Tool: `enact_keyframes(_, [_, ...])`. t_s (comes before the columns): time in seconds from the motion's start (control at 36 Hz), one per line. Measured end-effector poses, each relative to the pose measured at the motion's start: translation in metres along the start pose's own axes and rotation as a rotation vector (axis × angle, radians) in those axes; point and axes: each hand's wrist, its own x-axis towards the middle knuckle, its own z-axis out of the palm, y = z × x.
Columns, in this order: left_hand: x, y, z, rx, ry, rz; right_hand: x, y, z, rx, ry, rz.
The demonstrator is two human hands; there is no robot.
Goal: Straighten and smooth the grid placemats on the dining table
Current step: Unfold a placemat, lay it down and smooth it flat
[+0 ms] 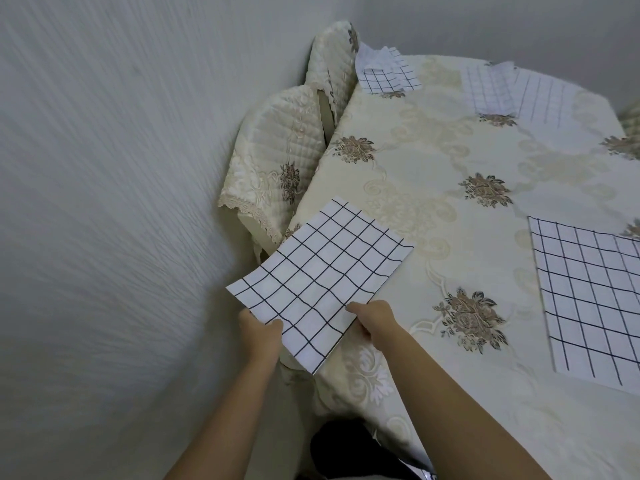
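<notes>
A white placemat with a black grid is held up over the near left corner of the dining table. My left hand pinches its near left edge, and my right hand pinches its near right edge. It hangs partly past the table's edge. Another grid placemat lies flat at the right. A crumpled one sits at the far left corner, and a paler one lies at the far side.
A cream floral tablecloth covers the table. Two chairs with quilted cream covers stand along the table's left side against a pale wall. A dark object lies below the table's near edge.
</notes>
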Motion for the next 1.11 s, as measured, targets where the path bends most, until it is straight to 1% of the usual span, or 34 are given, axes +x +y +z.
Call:
enact_keyframes(0.11, [-0.004, 0.007, 0.014, 0.045, -0.035, 0.02, -0.001, -0.002, -0.005, -0.043, -0.028, -0.003])
enact_keyframes(0.17, [-0.008, 0.012, 0.023, 0.081, -0.059, 0.02, 0.001, -0.001, -0.011, -0.054, -0.009, -0.009])
enact_keyframes(0.31, [-0.015, 0.024, 0.048, 0.184, -0.129, 0.024, 0.006, 0.001, -0.032, -0.067, 0.098, -0.032])
enact_keyframes(0.42, [-0.016, 0.03, 0.064, 0.215, -0.165, 0.072, 0.012, 0.002, -0.056, -0.099, 0.208, -0.047])
enact_keyframes(0.5, [-0.011, 0.033, 0.072, 0.228, -0.181, 0.083, 0.016, 0.002, -0.073, -0.095, 0.261, -0.055])
enact_keyframes(0.64, [-0.003, 0.04, 0.085, 0.34, -0.233, 0.13, 0.024, 0.004, -0.096, -0.086, 0.329, -0.05])
enact_keyframes(0.78, [0.004, 0.047, 0.098, 0.379, -0.27, 0.153, 0.028, 0.004, -0.11, -0.125, 0.345, -0.058])
enact_keyframes(0.89, [0.01, 0.051, 0.106, 0.411, -0.268, 0.18, 0.035, 0.003, -0.119, -0.171, 0.396, -0.073])
enact_keyframes(1.0, [0.016, 0.055, 0.108, 0.456, -0.288, 0.201, 0.036, 0.0, -0.127, -0.208, 0.399, -0.061])
enact_keyframes(1.11, [0.022, 0.059, 0.112, 0.508, -0.279, 0.227, 0.039, 0.001, -0.135, -0.227, 0.396, -0.091])
